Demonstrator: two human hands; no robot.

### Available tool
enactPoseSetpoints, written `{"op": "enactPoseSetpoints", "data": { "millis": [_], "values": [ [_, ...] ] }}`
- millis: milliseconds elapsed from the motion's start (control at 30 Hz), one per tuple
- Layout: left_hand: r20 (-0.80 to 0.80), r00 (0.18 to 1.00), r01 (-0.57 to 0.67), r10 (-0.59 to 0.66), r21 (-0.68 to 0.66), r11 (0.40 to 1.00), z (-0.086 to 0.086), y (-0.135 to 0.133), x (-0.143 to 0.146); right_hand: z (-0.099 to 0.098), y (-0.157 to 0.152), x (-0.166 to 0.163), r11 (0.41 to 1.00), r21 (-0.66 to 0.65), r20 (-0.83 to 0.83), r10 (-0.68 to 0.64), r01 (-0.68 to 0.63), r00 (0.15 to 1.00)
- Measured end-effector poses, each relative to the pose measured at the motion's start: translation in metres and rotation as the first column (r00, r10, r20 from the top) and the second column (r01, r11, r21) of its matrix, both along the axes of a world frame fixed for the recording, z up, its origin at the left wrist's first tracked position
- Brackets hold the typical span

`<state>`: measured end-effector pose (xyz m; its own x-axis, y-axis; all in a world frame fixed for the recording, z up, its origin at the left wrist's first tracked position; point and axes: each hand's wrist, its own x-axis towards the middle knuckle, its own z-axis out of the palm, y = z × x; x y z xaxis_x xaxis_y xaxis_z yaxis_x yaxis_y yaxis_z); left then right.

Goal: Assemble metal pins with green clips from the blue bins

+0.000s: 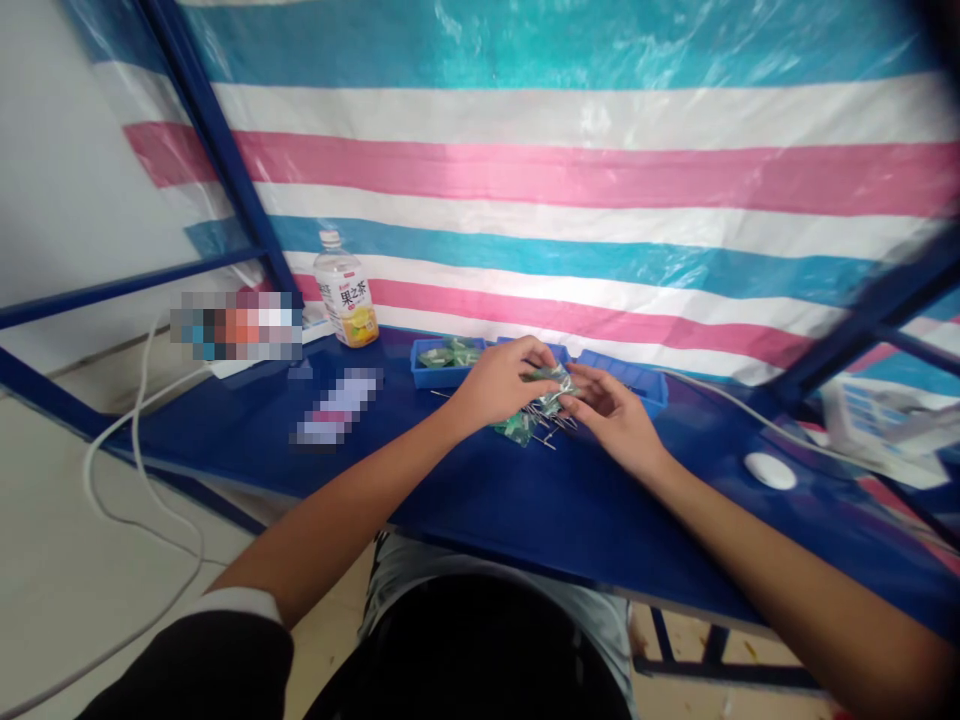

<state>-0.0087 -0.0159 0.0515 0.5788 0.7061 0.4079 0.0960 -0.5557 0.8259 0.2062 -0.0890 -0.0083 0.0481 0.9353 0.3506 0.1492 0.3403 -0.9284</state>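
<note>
Over the middle of a blue table (525, 500), my left hand (499, 380) and my right hand (611, 410) meet around a small clear packet with green contents (553, 385). The fingers of both hands are curled and pinch this packet between them. More green packets (517, 428) and thin metal pins lie on the table just under my hands. Behind my left hand stands a shallow blue tray (448, 377) holding several more green packets.
A second blue tray (637, 385) sits behind my right hand. A plastic drink bottle (345, 300) stands at the back left. A white oval object (770, 470) lies at the right, white cables run along both sides, and a striped tarp hangs behind.
</note>
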Motion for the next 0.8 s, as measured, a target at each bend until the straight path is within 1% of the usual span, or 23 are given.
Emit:
{"op": "enactPoseSetpoints", "data": {
  "millis": [33, 100, 167, 233, 367, 500, 533, 600, 667, 700, 733, 767, 800],
  "values": [
    [0.038, 0.999, 0.032, -0.03, -0.051, 0.998, -0.005, 0.002, 0.007, 0.0, 0.0, 0.001, 0.999, -0.034, 0.004, 0.018, -0.018, 1.0],
    [0.102, 0.994, 0.054, -0.042, -0.125, 0.991, -0.017, 0.006, 0.016, 0.001, 0.0, 0.002, 0.996, -0.092, 0.019, 0.024, -0.022, 1.0],
    [0.145, 0.988, 0.072, -0.049, -0.153, 0.986, -0.027, 0.007, 0.02, 0.002, 0.0, 0.002, 0.994, -0.112, 0.024, 0.007, -0.004, 1.0],
    [0.17, 0.982, 0.102, -0.077, -0.141, 0.985, -0.034, 0.006, 0.019, 0.001, 0.001, 0.002, 0.995, -0.097, 0.028, -0.029, 0.032, 0.999],
    [0.172, 0.983, 0.078, -0.063, -0.086, 0.993, -0.044, 0.004, 0.013, -0.003, 0.002, 0.0, 0.996, -0.04, 0.034, -0.081, 0.082, 0.996],
    [0.21, 0.972, 0.132, -0.105, -0.119, 0.984, -0.053, 0.009, 0.014, -0.004, 0.002, -0.002, 0.996, -0.063, 0.016, -0.059, 0.06, 0.998],
    [0.213, 0.972, 0.126, -0.1, -0.112, 0.986, -0.054, 0.011, 0.014, -0.003, 0.002, -0.001, 0.996, -0.072, 0.005, -0.059, 0.059, 0.998],
    [0.207, 0.978, 0.045, -0.037, -0.037, 0.998, -0.054, 0.012, 0.015, -0.002, 0.005, 0.0, 0.992, -0.076, -0.032, -0.1, 0.098, 0.994],
    [0.179, 0.983, -0.059, 0.036, 0.12, 0.991, -0.053, 0.01, 0.016, 0.0, 0.007, 0.002, 0.983, -0.075, -0.068, -0.17, 0.165, 0.983],
    [0.15, 0.987, -0.082, 0.052, 0.201, 0.976, -0.052, 0.009, 0.015, 0.0, 0.008, 0.003, 0.979, -0.071, -0.084, -0.196, 0.191, 0.977],
    [0.112, 0.993, -0.076, 0.049, 0.26, 0.963, -0.052, 0.007, 0.015, 0.0, 0.009, 0.004, 0.978, -0.065, -0.092, -0.203, 0.197, 0.975],
    [0.073, 0.997, -0.051, 0.031, 0.29, 0.956, -0.051, 0.005, 0.016, 0.0, 0.009, 0.005, 0.982, -0.059, -0.089, -0.186, 0.181, 0.979],
    [0.043, 0.999, -0.019, 0.007, 0.29, 0.957, -0.051, 0.003, 0.016, 0.0, 0.009, 0.006, 0.988, -0.052, -0.08, -0.151, 0.147, 0.985]
  ]
}}
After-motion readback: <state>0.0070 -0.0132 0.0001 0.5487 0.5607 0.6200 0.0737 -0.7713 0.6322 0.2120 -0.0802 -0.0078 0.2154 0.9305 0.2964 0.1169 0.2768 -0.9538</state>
